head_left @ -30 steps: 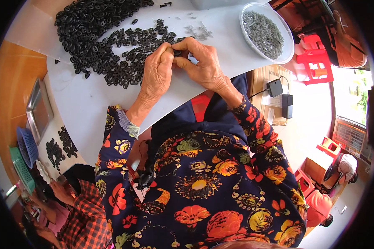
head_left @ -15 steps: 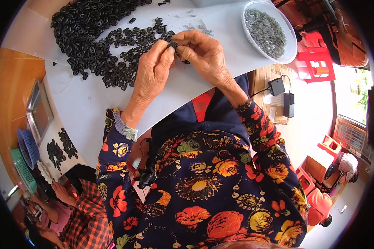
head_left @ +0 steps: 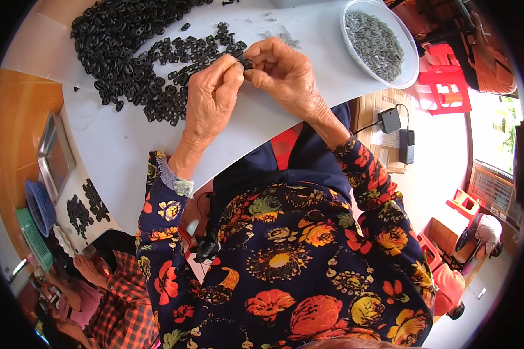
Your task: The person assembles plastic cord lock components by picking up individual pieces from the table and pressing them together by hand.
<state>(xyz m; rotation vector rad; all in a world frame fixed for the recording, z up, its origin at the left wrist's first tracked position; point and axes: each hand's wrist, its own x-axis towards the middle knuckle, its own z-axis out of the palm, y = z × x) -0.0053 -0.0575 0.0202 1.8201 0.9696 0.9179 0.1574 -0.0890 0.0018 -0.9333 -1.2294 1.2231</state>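
Observation:
Just above the white tabletop, my left hand (head_left: 214,96) and my right hand (head_left: 285,72) meet, fingertips nearly touching. Between them is a small black plastic piece (head_left: 247,64), pinched by both; the fingers hide most of it. Beyond and left of my left hand lies a big heap of black two-holed plastic pieces (head_left: 113,49), thinning into a loose spread (head_left: 183,55) that reaches my fingers. To the right of my right hand stands a round clear tub (head_left: 412,64) holding many tiny grey springs or clips, too small to tell which.
Several of the tiny clear-grey parts (head_left: 286,38) lie loose beyond my hands. At left are a metal tray (head_left: 55,157), a blue basket (head_left: 39,206) and a green basket (head_left: 32,238). A person in a checked shirt (head_left: 122,296) works there. Red stools (head_left: 448,90) stand at right.
Both hands stay together on the black piece. The fingers have shifted slightly, my left fingertips curling closer over it. The tub appears a little farther right.

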